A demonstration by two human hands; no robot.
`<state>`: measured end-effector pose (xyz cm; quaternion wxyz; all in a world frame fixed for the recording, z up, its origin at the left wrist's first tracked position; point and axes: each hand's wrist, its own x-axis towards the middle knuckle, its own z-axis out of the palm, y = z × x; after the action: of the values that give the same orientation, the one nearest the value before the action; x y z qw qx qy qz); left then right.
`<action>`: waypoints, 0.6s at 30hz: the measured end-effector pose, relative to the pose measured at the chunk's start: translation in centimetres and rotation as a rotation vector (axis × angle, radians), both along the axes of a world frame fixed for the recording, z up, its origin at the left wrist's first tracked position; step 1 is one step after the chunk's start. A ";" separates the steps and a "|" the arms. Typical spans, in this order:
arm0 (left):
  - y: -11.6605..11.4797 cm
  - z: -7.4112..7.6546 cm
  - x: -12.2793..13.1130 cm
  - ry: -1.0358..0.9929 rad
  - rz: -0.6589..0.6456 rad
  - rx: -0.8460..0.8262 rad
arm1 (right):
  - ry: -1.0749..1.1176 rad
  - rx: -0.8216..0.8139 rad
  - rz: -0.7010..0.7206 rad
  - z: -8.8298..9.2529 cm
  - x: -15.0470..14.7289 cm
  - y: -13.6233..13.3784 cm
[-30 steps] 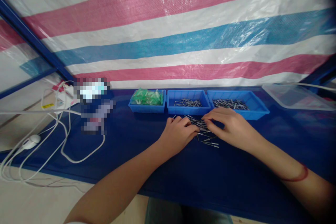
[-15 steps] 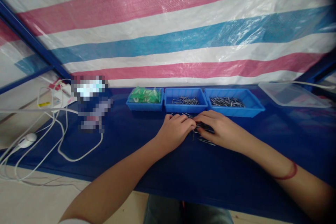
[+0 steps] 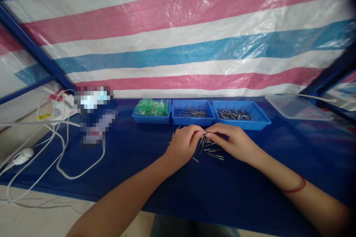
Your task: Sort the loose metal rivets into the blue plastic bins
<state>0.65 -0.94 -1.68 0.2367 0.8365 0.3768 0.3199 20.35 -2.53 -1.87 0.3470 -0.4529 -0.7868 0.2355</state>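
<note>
My left hand (image 3: 184,143) and my right hand (image 3: 233,140) meet fingertip to fingertip over a loose pile of thin metal rivets (image 3: 213,150) on the blue table. Between the pinched fingertips of both hands shows a small shiny metal rivet (image 3: 204,133). One stray rivet (image 3: 195,160) lies in front of the pile, and a few more show behind my left hand. Behind the hands stand a middle blue bin (image 3: 191,120) with rivets inside and a right blue bin (image 3: 241,124) with a denser heap of them.
A left blue bin (image 3: 151,119) holds green-and-white plastic packets (image 3: 151,107). At the back right lies a clear plastic lid (image 3: 299,108). White cables (image 3: 65,173) and a power strip (image 3: 64,105) spread over the left side, near two blurred items. A striped sheet (image 3: 178,55) hangs behind.
Both hands have risen slightly off the pile, fingertips now together on a rivet. More of the pile shows, and a stray rivet is visible in front. The camera view has shifted a little.
</note>
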 end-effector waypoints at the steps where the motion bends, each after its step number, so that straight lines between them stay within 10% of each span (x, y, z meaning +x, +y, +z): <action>1: 0.0 -0.1 0.0 -0.029 0.005 -0.022 | 0.068 -0.040 -0.041 -0.1 -0.1 0.0; 7: -0.5 -0.4 0.8 -0.138 -0.039 -0.107 | 0.489 -0.210 -0.146 -0.1 -1.1 -0.3; 18: -0.8 -0.4 1.2 -0.179 -0.037 -0.157 | 0.627 -0.351 -0.229 0.3 -1.1 -0.5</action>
<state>1.86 -1.76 -2.12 0.3399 0.7904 0.3625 0.3583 19.21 -3.07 -1.60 0.5120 -0.4965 -0.5343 0.4538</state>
